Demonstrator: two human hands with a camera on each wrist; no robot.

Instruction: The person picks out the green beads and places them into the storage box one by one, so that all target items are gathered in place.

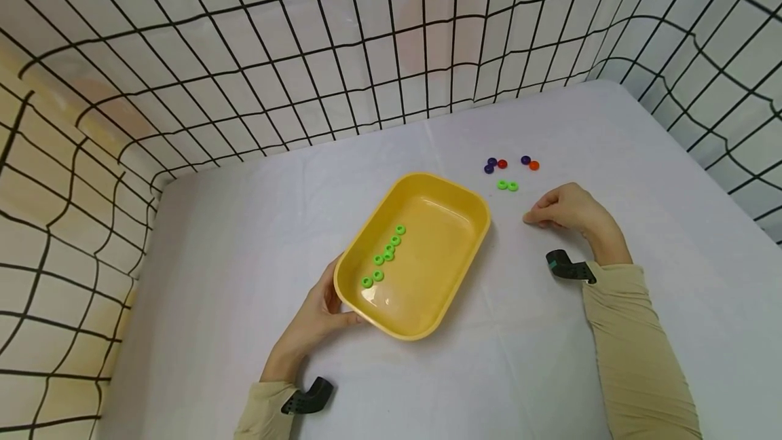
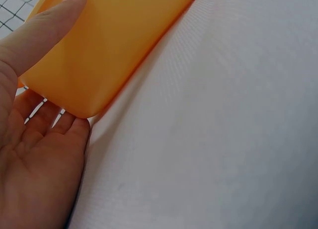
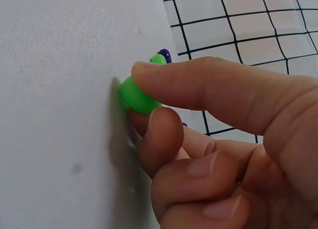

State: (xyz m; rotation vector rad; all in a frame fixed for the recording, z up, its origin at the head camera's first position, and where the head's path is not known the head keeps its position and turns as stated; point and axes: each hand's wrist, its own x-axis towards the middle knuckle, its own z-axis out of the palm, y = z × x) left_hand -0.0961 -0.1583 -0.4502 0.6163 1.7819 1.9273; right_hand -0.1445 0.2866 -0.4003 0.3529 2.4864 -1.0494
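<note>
A white table (image 1: 214, 236) fills the scene, fenced on the far, left and right sides by a black wire grid (image 1: 256, 46) that stands right at its edges; broad bare cloth lies open on the left and along the near edge. Near the middle sits a yellow tray (image 1: 440, 223), set at a slant, with 7 green rings (image 1: 386, 254) in a loose line on its floor. The left hand (image 1: 318, 318) grips the tray's near-left corner, thumb on the rim and fingers under the wall. The right hand (image 1: 565, 208) rests on the cloth just right of the tray, thumb and fingertips pinching 1 green ring (image 3: 136, 96) against the surface. Just beyond it lie 2 loose green rings (image 1: 508, 185), then 3 purple rings (image 1: 491, 162) and 2 red-orange rings (image 1: 502, 163).
</note>
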